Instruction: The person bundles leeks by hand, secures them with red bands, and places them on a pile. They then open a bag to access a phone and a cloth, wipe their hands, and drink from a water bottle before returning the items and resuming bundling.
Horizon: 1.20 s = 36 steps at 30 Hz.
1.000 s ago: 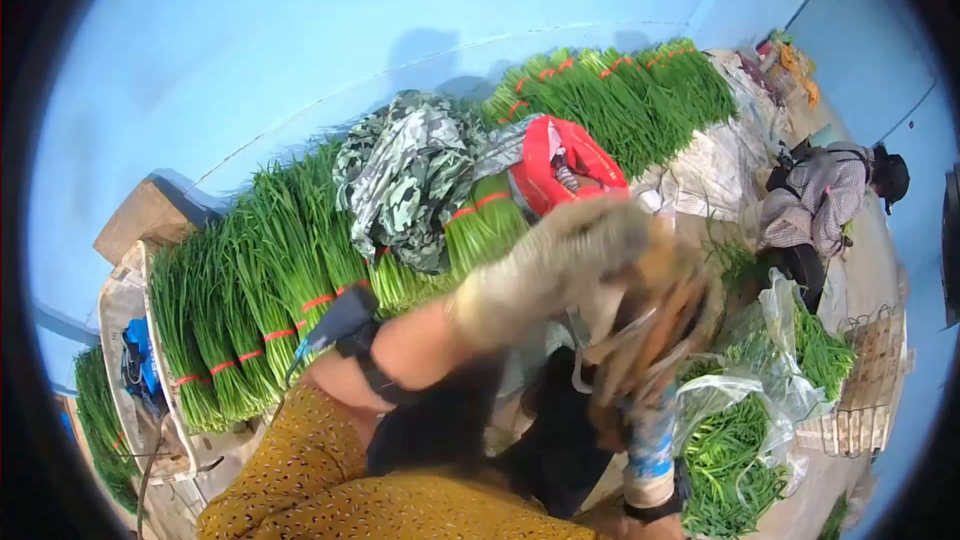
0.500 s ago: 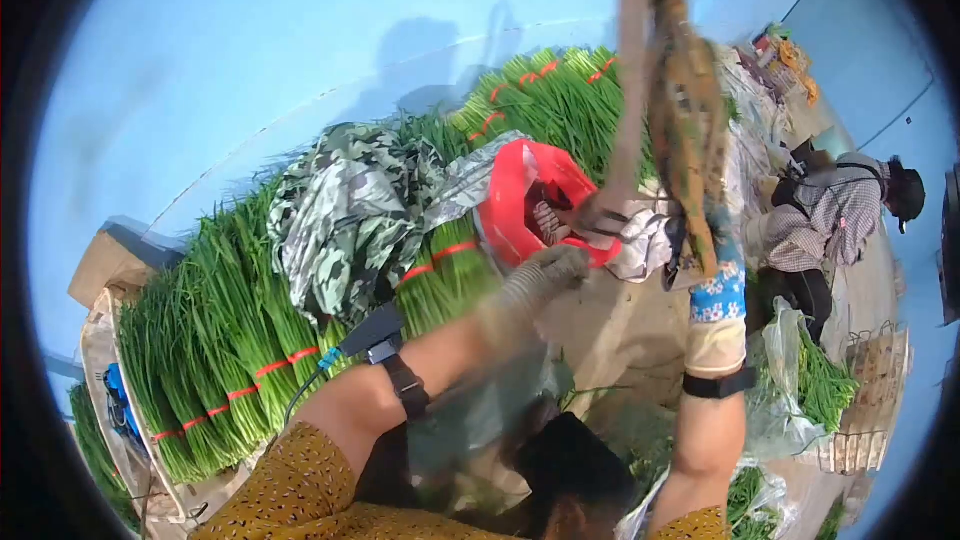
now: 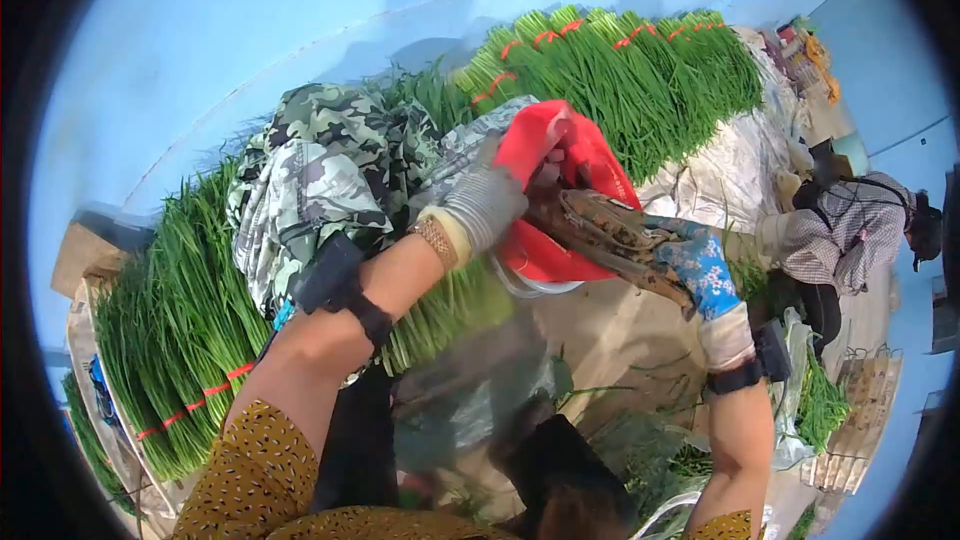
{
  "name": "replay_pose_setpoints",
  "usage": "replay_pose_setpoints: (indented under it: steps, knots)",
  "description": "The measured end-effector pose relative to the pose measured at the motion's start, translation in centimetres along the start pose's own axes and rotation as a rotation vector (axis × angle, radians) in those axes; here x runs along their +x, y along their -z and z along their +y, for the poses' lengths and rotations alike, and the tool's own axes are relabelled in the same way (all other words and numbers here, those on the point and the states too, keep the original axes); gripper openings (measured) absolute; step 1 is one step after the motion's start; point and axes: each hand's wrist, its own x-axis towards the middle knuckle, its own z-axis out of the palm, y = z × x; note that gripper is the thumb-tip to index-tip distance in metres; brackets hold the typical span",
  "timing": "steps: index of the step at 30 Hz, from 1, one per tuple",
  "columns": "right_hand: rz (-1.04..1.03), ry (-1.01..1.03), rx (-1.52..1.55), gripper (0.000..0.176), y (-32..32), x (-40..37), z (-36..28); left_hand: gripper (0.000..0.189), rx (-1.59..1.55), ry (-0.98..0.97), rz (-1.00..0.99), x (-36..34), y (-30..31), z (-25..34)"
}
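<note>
A red plastic bag [image 3: 555, 125] stands with its mouth open in front of me. My left hand [image 3: 483, 208], in a grey glove, is closed at the bag's left rim. My right hand [image 3: 688, 252], in a blue floral sleeve, reaches to the bag's right side with a brown camouflage cloth [image 3: 600, 220]. That cloth lies partly inside the mouth and hides most of the right fingers. Just left of the bag, a grey-green camouflage garment [image 3: 315, 175] rests on bundled green stalks [image 3: 195, 310].
More green bundles with red ties [image 3: 620, 80] lie along the blue wall. White sheeting [image 3: 720, 170] spreads to the right of the bag. A person in a checked shirt [image 3: 850, 230] bends over at the far right. Loose greens in clear plastic [image 3: 818, 395] lie below that person.
My right hand has lowered the brown camouflage cloth from high up into the mouth of the red bag. My left hand has moved up and left to the bag's rim.
</note>
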Motion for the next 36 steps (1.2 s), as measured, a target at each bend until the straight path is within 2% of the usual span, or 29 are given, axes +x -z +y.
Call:
replay_pose_setpoints:
  steps: [1, 2, 5, 7, 9, 10, 12, 14, 15, 16, 18, 19, 20, 23, 26, 28, 29, 30, 33, 35, 36]
  knots:
    - [0.028, -0.049, -0.137, 0.040, 0.2, 0.1, -0.8, 0.019, 0.036, -0.027, 0.114, 0.1, 0.2, 0.3]
    - [0.041, 0.119, -0.159, 0.038, -0.1, -0.3, -2.0, 0.014, 0.072, -0.052, 0.228, 0.1, 0.3, 0.6]
    - [-0.085, 0.411, 0.059, 0.036, -1.7, 4.9, 2.0, 0.010, 0.050, -0.121, 0.483, -0.1, -0.2, 1.2]
    - [-0.191, 0.321, -0.014, 0.037, -3.5, 6.4, 0.6, 0.009, -0.011, -0.173, 0.641, 0.0, -0.7, 1.1]
    - [-0.087, 0.221, 0.408, 0.042, -8.8, 11.8, 4.1, 0.008, -0.081, -0.228, 0.798, 0.2, -1.3, 0.9]
    - [-0.102, 0.259, 0.354, 0.044, -12.2, 14.2, 5.9, 0.008, -0.052, -0.261, 0.704, 0.2, -1.3, 1.0]
    - [-0.113, 0.386, -0.036, 0.046, -15.1, 15.0, 6.8, 0.011, 0.001, -0.319, 0.515, 0.2, -1.2, 1.3]
    - [-0.105, 0.542, -0.709, 0.045, -16.1, 13.5, 8.5, 0.016, -0.171, -0.260, 0.579, 0.4, -2.3, 1.8]
    - [-0.325, 0.472, -0.744, 0.044, -15.1, 13.6, 9.0, 0.018, -0.257, -0.227, 0.610, 0.5, -3.0, 2.2]
    - [-0.538, 0.402, -0.777, 0.043, -13.1, 14.1, 9.2, 0.037, -0.304, -0.146, 0.540, 0.9, -3.9, 2.7]
    - [-0.809, 0.281, -0.783, 0.041, -9.2, 12.8, 3.1, 0.049, -0.319, -0.095, 0.594, 1.9, -6.1, 3.4]
    - [-0.869, 0.237, -0.758, 0.041, -6.8, 11.3, -3.0, 0.055, -0.327, -0.066, 0.617, 2.4, -6.9, 3.5]
    - [-0.907, 0.221, -0.826, 0.034, -6.4, 15.7, 0.4, 0.065, -0.412, -0.023, 0.489, 2.8, -7.4, 3.5]
    - [-0.158, 0.582, -0.945, 0.026, -9.6, 18.6, 1.1, 0.059, -0.424, -0.041, 0.250, 2.2, -7.1, 3.4]
    - [0.053, 0.462, -1.032, 0.021, -14.6, 23.1, 2.9, 0.051, -0.451, -0.005, 0.266, 2.7, -8.5, 4.0]
    - [0.196, 0.417, -1.137, 0.023, -15.6, 24.7, 3.0, 0.044, -0.419, -0.004, 0.334, 3.0, -9.2, 4.0]
    - [0.265, 0.391, -1.186, 0.024, -16.2, 25.3, 3.0, 0.040, -0.405, -0.005, 0.364, 2.9, -9.2, 4.0]
    - [0.292, 0.367, -1.104, 0.023, -15.8, 26.2, 4.0, 0.040, -0.370, 0.021, 0.287, 2.7, -8.7, 4.1]
    - [0.220, 0.275, -1.163, 0.027, -12.6, 25.9, 5.6, 0.039, -0.303, 0.093, 0.109, 2.4, -6.3, 4.0]
    - [0.211, 0.303, -1.108, 0.030, -11.6, 24.3, 5.2, 0.040, -0.296, 0.142, 0.034, 2.1, -4.9, 3.5]
    - [0.212, 0.322, -1.080, 0.031, -11.3, 24.0, 4.9, 0.042, -0.301, 0.118, 0.210, 2.4, -5.8, 3.9]
